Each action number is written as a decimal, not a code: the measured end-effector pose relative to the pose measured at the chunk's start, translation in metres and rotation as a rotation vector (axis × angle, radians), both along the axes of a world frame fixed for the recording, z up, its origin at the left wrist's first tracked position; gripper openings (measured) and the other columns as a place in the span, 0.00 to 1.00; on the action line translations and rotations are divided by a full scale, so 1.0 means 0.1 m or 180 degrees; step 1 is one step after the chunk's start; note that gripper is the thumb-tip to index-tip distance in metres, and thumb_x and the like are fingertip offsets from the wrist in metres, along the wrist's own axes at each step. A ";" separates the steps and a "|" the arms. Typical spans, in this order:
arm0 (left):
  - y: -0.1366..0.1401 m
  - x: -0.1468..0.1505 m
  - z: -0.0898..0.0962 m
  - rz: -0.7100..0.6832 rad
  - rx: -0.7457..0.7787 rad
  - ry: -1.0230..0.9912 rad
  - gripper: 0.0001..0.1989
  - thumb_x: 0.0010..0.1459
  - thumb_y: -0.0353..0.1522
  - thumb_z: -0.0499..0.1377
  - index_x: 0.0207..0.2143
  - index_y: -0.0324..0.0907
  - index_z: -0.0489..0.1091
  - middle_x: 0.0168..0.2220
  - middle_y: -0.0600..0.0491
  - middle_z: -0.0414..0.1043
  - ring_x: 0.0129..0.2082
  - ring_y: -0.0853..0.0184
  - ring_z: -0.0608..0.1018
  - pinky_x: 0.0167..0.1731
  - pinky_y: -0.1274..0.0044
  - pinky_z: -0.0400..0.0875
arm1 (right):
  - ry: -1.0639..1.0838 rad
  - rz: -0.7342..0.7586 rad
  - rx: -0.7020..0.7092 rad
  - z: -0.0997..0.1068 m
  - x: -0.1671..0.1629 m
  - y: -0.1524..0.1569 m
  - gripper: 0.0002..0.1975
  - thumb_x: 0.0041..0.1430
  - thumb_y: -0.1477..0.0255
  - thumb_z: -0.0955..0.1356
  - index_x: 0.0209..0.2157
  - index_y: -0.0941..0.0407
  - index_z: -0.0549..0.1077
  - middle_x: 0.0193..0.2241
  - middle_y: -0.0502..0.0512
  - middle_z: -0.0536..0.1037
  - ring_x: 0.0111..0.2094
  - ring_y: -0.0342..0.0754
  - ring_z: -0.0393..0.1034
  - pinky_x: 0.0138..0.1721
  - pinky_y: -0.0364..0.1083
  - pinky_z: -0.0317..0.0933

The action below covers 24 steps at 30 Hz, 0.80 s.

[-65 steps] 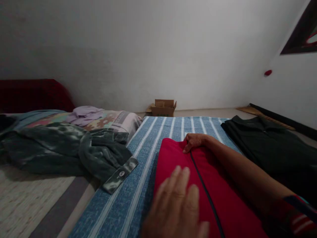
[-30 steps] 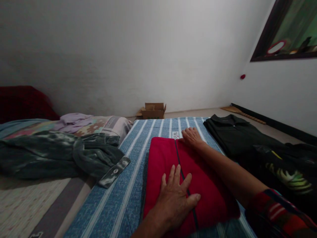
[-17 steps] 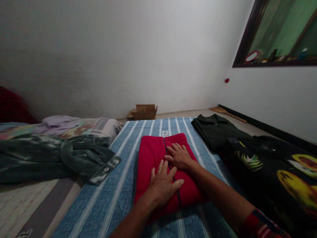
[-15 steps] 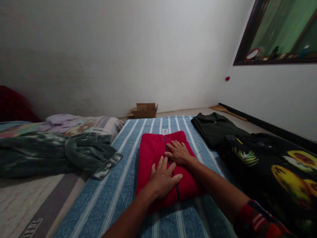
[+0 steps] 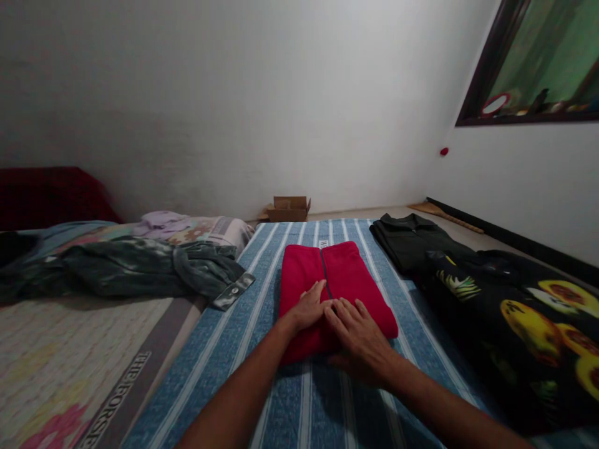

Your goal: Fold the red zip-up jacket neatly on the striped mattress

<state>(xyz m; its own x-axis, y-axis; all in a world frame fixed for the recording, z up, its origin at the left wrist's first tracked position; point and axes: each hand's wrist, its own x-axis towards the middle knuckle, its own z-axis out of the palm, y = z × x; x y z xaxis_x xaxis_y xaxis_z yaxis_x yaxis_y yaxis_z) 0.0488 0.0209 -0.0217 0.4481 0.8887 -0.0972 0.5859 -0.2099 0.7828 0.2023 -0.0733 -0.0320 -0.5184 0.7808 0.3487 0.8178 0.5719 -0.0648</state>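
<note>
A folded red garment [image 5: 353, 268] with a dark zip down its middle lies on the blue-and-white striped bed cover [image 5: 248, 337]. My left hand [image 5: 307, 309] rests on top of it with fingers stretched out, near the zip. Beside it, my right hand [image 5: 359, 337] lies across the near edge of the garment, fingers apart; its thumb dips below that edge in shadow. The two hands meet or overlap slightly at the fingertips. Neither grips the cloth.
To the right lie a folded dark shirt [image 5: 414, 240] and a black garment with yellow fruit print [image 5: 528, 324]. On the left, a grey-green denim garment [image 5: 135, 268] and a lilac cloth [image 5: 161, 224] lie on a patterned bedspread [image 5: 126, 340]. A cardboard box [image 5: 287, 210] stands by the wall.
My right hand has drawn back from the garment's upper middle to its near edge. My left hand has moved slightly up beside the zip. The view has shifted a little left.
</note>
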 end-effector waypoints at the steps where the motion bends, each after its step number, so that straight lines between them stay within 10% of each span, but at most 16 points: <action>1: -0.01 -0.02 0.01 0.0057 -0.0117 -0.0395 0.34 0.55 0.33 0.50 0.62 0.30 0.49 0.64 0.38 0.48 0.64 0.61 0.54 0.61 0.68 0.48 | -0.0141 -0.0056 0.0133 -0.06 -0.03 -0.01 0.35 0.54 0.64 0.69 0.60 0.60 0.56 0.58 0.71 0.61 0.59 0.66 0.53 0.55 0.66 0.48; 12: -0.09 0.05 0.10 0.0936 -0.0110 -0.1551 0.24 0.51 0.25 0.53 0.52 0.28 0.62 0.54 0.33 0.65 0.55 0.59 0.70 0.55 0.69 0.62 | -0.0644 -0.0561 0.0783 -0.26 -0.24 0.09 0.21 0.62 0.75 0.59 0.56 0.53 0.62 0.55 0.71 0.65 0.55 0.66 0.60 0.48 0.68 0.54; 18: -0.80 -0.09 0.21 0.1747 0.0678 -0.1725 0.12 0.54 0.36 0.56 0.38 0.39 0.71 0.39 0.47 0.77 0.42 0.61 0.78 0.49 0.70 0.68 | -0.0740 -0.0377 0.0696 -0.19 -0.19 0.12 0.19 0.62 0.75 0.59 0.54 0.57 0.65 0.50 0.73 0.69 0.50 0.64 0.64 0.45 0.64 0.56; 24: -1.49 -0.25 -0.19 0.2251 -0.1220 -0.2556 0.13 0.51 0.39 0.59 0.34 0.39 0.69 0.31 0.46 0.78 0.35 0.58 0.80 0.39 0.68 0.73 | -0.0810 -0.0291 0.0382 0.08 -0.17 0.17 0.20 0.57 0.76 0.61 0.52 0.56 0.64 0.46 0.70 0.69 0.41 0.59 0.64 0.38 0.55 0.57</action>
